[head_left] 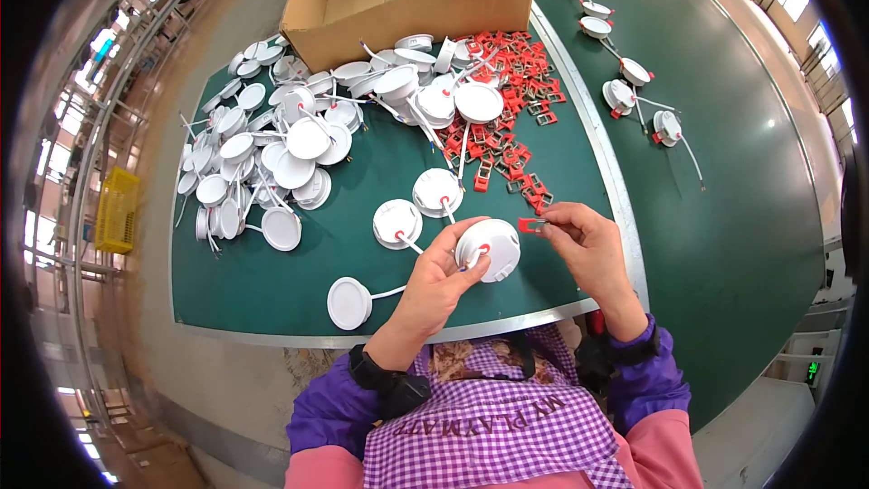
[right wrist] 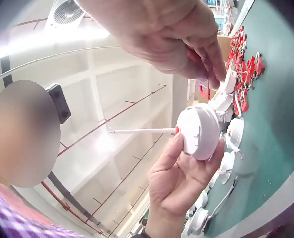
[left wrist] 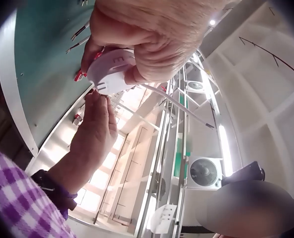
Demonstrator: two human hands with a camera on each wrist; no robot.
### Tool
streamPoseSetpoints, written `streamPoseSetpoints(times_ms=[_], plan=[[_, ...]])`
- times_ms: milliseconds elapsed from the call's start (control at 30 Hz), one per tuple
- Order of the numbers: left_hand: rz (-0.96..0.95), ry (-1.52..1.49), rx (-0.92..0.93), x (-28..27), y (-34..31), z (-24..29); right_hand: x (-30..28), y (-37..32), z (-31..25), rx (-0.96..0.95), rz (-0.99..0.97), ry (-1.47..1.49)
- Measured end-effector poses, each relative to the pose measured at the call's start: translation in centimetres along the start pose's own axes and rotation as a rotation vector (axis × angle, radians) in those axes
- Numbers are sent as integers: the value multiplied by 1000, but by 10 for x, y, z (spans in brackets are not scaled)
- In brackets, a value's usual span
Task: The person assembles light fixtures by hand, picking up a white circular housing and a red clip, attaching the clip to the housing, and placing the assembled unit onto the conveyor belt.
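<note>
A round white lamp body (head_left: pixel 496 254) with a short white cable is gripped by my left hand (head_left: pixel 434 282), thumb near the cable's red entry. My right hand (head_left: pixel 590 252) pinches a red clip (head_left: pixel 531 225) with a metal part between thumb and fingertips, a small gap to the right of the lamp. In the right wrist view the lamp body (right wrist: pixel 198 131) stands on edge in the left hand (right wrist: pixel 179 183), and the right hand (right wrist: pixel 181 44) holds the clip (right wrist: pixel 204 91) above it. The left wrist view shows both hands close around the lamp body (left wrist: pixel 109 72).
Several white lamps (head_left: pixel 348 303) lie near the left hand. A large heap of lamps (head_left: pixel 294 140) covers the table's left, with a pile of red clips (head_left: pixel 507 91) behind the hands. A cardboard box (head_left: pixel 407 14) stands at the back; more lamps (head_left: pixel 634 71) line the green surface to the right.
</note>
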State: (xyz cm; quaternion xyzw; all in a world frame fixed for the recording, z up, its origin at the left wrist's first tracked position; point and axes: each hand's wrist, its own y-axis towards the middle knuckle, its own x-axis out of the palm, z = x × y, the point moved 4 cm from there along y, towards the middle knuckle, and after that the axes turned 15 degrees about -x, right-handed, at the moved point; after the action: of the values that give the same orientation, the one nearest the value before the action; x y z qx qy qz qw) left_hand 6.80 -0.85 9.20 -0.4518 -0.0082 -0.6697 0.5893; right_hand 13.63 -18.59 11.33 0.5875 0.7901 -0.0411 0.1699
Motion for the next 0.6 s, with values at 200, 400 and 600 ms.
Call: streamPoseSetpoints(times_ms=[200,400,600], plan=[[5,74,67,0,-3,-1,16,-8,-23,-69,-37,-97],[42,90,105,2,-4,3,21,-13,-37,-254,-40,-315],[57,215,181,4,-4,1,28,-21,-40,-206,-75,-239]])
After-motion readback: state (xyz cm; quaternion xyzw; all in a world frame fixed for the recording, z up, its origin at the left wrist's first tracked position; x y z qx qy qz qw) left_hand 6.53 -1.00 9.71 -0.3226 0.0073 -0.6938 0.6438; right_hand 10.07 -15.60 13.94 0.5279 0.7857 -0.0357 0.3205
